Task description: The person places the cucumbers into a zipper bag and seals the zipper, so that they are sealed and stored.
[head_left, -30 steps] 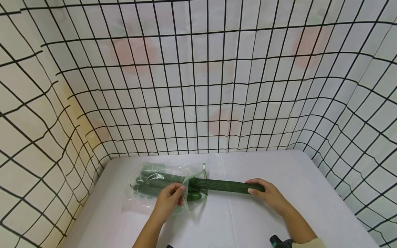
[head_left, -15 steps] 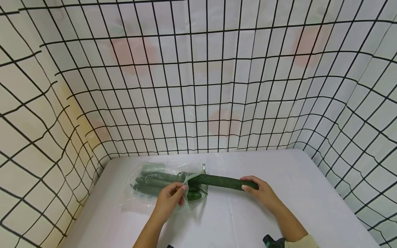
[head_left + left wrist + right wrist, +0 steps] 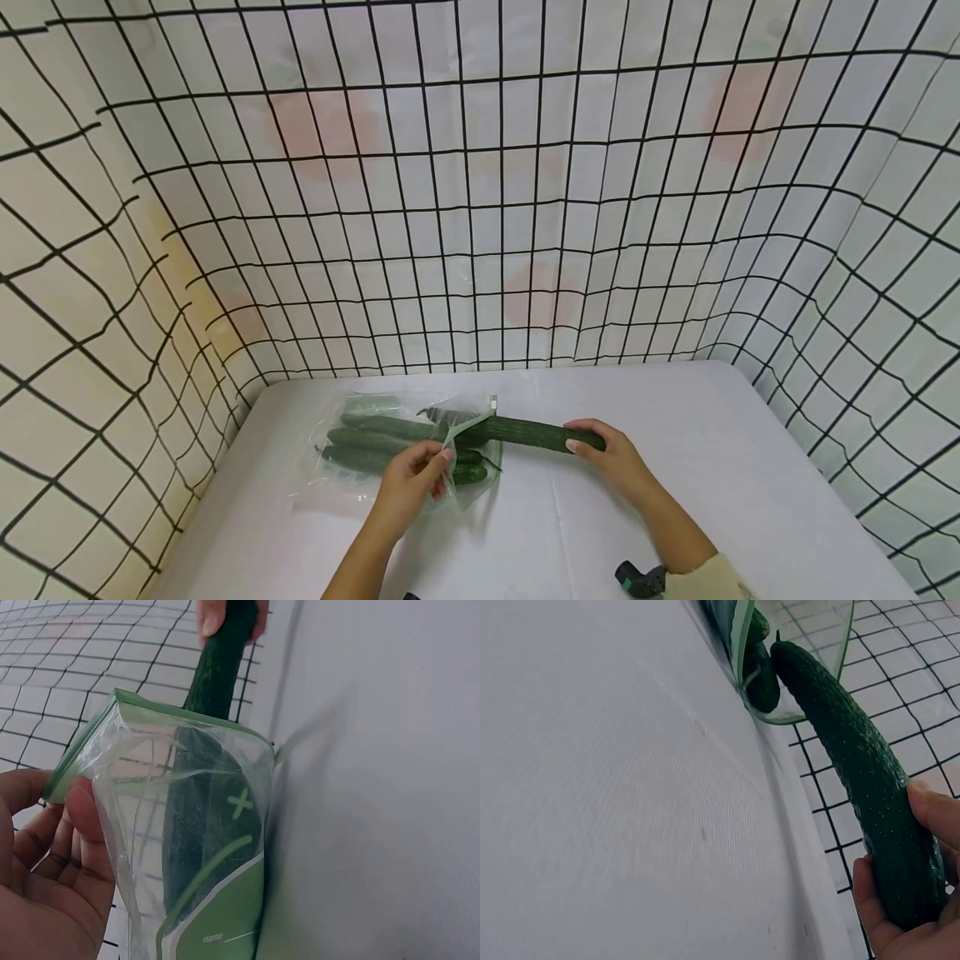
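A clear zip bag [image 3: 225, 915] with green edging and print lies on the white table, its mouth facing right. My left hand [image 3: 411, 482] pinches the edge of the mouth between thumb and fingers, holding it apart. Several dark green cucumbers [image 3: 360, 460] lie lengthwise inside. My right hand [image 3: 618, 462] grips another cucumber [image 3: 528, 432] near its right end, thumb on one side and fingers on the other. The front part of this long, bumpy cucumber [image 3: 855, 757] is through the mouth, above the others. In the left wrist view, the bag's film and print partly veil the cucumbers.
The white tabletop [image 3: 600, 533] spreads around the bag. A black wire grid [image 3: 480, 250] before pale sheeting encloses its back and sides. A black device [image 3: 639, 578] sits by my right wrist at the sleeve.
My right hand has moved left, sliding the cucumber further into the bag; its tip now shows deeper behind the film. My left hand keeps its pinch on the bag's edge in the same place.
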Demonstrator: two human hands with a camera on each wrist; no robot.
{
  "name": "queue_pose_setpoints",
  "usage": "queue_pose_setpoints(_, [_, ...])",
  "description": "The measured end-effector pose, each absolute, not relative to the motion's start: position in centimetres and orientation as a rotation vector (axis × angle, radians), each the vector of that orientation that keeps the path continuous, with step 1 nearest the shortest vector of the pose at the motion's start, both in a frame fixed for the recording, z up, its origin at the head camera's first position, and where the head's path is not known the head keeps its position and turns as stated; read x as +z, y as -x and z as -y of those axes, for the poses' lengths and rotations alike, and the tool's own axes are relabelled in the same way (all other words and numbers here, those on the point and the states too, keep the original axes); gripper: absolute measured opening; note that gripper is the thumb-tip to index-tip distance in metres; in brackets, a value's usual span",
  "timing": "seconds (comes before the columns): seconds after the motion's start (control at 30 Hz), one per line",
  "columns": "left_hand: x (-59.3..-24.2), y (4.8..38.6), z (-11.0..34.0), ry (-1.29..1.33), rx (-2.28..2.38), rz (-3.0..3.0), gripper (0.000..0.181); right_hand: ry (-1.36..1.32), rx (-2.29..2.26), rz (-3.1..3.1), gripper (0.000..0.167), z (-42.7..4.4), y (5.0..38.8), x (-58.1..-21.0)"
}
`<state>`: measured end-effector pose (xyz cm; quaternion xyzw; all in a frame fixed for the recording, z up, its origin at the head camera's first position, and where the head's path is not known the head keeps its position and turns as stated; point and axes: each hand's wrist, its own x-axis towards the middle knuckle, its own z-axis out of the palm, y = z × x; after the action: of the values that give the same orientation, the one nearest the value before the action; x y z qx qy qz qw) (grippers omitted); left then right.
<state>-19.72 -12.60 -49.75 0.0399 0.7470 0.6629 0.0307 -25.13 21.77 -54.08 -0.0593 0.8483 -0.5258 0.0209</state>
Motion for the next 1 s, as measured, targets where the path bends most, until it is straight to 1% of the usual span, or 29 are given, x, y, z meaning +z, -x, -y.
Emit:
queue_pose_setpoints(0.27, [-49.6,19.6,12.7,-0.124,2.032,-2.306,0.039,0.166,-1.645,-2.626,0.043,-20.3,25.9,-54.4])
queue_pose_setpoints(1.0, [-49.9,19.7,12.7,-0.152,2.014,-2.315,0.038,0.162,-1.717,-2.616,0.035,-16.6,27.0,-53.8])
